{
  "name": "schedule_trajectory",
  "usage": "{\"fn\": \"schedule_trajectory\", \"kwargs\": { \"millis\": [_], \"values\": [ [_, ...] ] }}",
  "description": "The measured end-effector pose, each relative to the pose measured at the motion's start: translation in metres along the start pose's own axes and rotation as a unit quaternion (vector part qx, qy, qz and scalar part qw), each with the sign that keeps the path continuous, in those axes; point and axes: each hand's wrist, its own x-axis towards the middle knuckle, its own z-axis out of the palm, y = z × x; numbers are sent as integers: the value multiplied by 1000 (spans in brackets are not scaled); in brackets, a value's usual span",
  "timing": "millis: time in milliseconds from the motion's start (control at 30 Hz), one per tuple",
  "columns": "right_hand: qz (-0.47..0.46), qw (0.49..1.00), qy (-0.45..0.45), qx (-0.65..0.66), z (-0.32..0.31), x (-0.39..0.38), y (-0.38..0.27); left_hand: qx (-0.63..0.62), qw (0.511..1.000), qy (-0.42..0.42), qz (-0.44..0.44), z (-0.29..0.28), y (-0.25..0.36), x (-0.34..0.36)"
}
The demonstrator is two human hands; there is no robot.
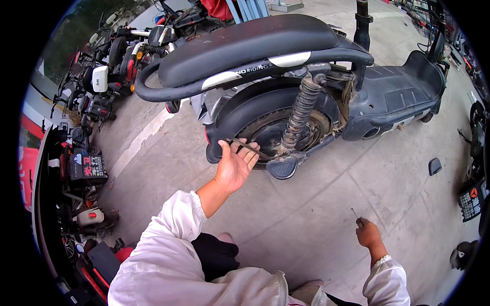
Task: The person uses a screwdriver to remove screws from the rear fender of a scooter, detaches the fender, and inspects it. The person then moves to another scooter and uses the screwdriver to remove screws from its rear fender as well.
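A black electric scooter (250,43) with a long dark seat stands across the upper middle. My left hand (236,166) reaches to its dusty rear wheel, palm up, with fingers stretched out and apart behind a thin fender stay (255,151). The fingers touch or nearly touch that stay. Just right of them are a black footrest (282,167) and a dirty coil-spring shock absorber (302,109). Low on the right, my right hand (369,234) is closed round a screwdriver (353,212); only its thin shaft shows, and its handle is hidden in my fist.
Several parked scooters (97,107) line the left side, and more (474,148) stand along the right edge. On the concrete floor (306,219), a small dark pad-like piece (435,166) lies to the right. Blue slats (247,9) show behind the seat.
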Motion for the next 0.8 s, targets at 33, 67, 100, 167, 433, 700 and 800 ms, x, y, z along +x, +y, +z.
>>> {"fn": "schedule_trajectory", "kwargs": {
  "millis": [33, 67, 100, 167, 433, 700, 800],
  "values": [
    [43, 997, -54, -18, 6, -7, -3, 5, 1000, -5, -2, -5, -3, -1],
    [11, 998, -54, 32, 0, -22, -36, 12, 1000, -5, -1, -10, -1, -4],
    [-27, 993, -50, 101, -8, -40, -73, 10, 1000, -25, -7, -17, 2, -6],
    [-107, 955, -133, 241, -32, -65, -149, -42, 999, -27, -22, -21, 3, -9],
    [-82, 831, -90, 542, 2, -91, -350, -319, 941, -89, -69, -38, -2, 0],
    [-54, 807, -28, 588, 37, -90, -381, -359, 923, -128, -56, -51, -7, 13],
    [-53, 807, -20, 588, 40, -90, -381, -333, 930, -148, -45, -55, -10, 13]
  ]
}}
